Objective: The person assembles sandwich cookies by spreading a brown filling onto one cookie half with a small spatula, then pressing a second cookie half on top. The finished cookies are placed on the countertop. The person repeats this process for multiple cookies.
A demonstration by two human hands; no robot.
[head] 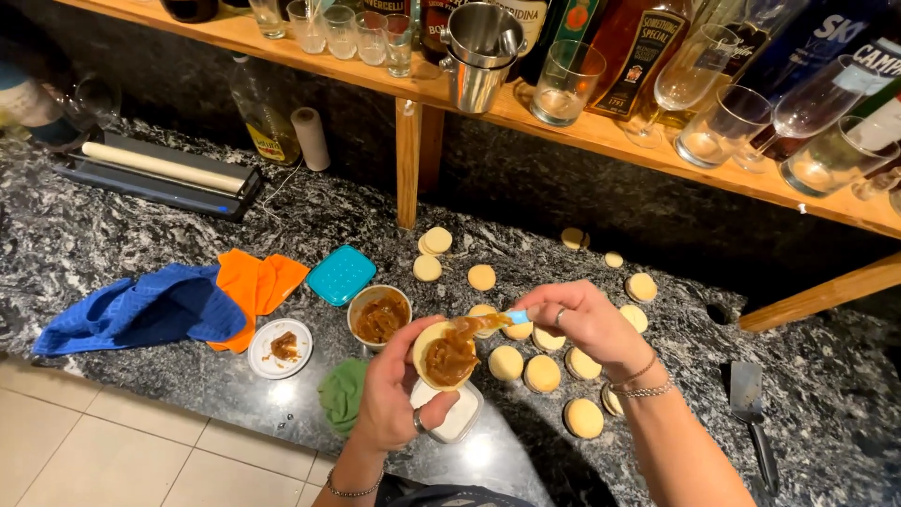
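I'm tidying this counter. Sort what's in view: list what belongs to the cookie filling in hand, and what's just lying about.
In use:
- left hand holding a round cookie spread with brown filling
- right hand with a small spreader
- bowl of brown filling
- plain cookies on the counter

Lying about:
- blue cloth
- orange cloth
- teal lid
- metal spatula
- glasses on the shelf

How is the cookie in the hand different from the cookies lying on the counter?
The held cookie has brown caramel spread on it; the counter cookies are bare. The held cookie sits tilted in the left hand, while the counter cookies lie flat on the dark stone counter. The right hand touches a small spoon to the held one; nothing touches the others. All are round and pale.
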